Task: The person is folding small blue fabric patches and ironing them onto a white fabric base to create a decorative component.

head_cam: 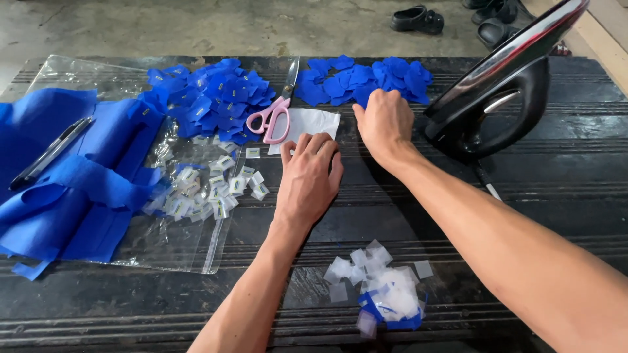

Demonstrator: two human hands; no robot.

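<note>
My left hand [309, 175] lies flat, fingers together, with its fingertips on the near edge of a white paper sheet [313, 121] on the dark ribbed table. Just right of it, my right hand [386, 123] reaches into a heap of small blue fabric pieces [356, 77] at the table's far side, fingers curled onto the pieces; whether it grips one is hidden. Pink-handled scissors [277, 111] lie just left of the sheet. A black clothes iron [504, 85] stands on its heel to the right of my right hand.
A second heap of blue pieces with small labels [209, 98] lies at the far left. Small white labels [209, 189] are scattered on a clear plastic bag [176, 242]. Blue cloth [72, 189] with a black pen [49, 153] lies left. White and blue scraps [386, 294] sit near. Sandals [418, 19] lie on the floor.
</note>
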